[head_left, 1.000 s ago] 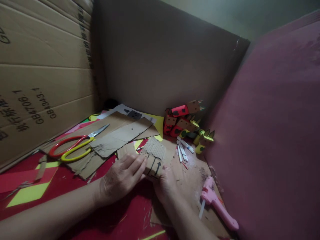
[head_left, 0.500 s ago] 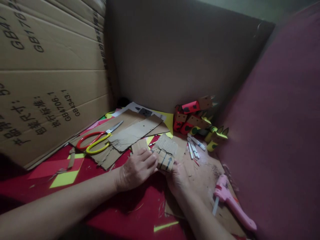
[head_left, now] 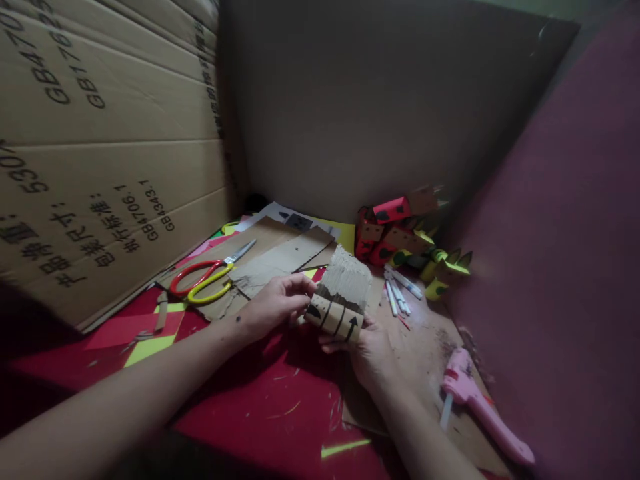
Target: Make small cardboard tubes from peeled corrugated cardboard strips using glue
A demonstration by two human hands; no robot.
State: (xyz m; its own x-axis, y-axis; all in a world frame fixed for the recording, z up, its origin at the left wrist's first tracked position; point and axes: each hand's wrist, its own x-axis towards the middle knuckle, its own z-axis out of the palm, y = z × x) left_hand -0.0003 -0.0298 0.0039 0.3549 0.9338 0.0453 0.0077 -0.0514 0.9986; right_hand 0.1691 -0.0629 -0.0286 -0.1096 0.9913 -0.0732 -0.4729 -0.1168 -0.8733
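Note:
Low over the table's front, a small piece of cardboard (head_left: 345, 277) is held up between my hands. Its upper part shows bare ridged corrugation, and its lower band carries black stripes and an arrow. My right hand (head_left: 375, 353) grips it from below at the lower right corner, thumb at the edge. At the left edge, my left hand (head_left: 277, 303) pinches it with curled fingers; the fingertips are partly hidden. Behind my left hand lie scissors (head_left: 210, 277) with one red and one yellow handle, on flat cardboard sheets (head_left: 273, 260).
To the right are several white markers (head_left: 397, 297) and a pink glue gun (head_left: 470, 397) on a cardboard mat (head_left: 415, 360). Red and yellow decorated paper figures (head_left: 395, 233) stand at the back. A large printed carton (head_left: 125, 147) walls off the left; red and yellow paper (head_left: 133, 333) lies before it.
The cardboard piece has been raised and tilted so more ridged surface shows. My left hand has shifted back toward its left edge. The whole view has slid slightly to the right.

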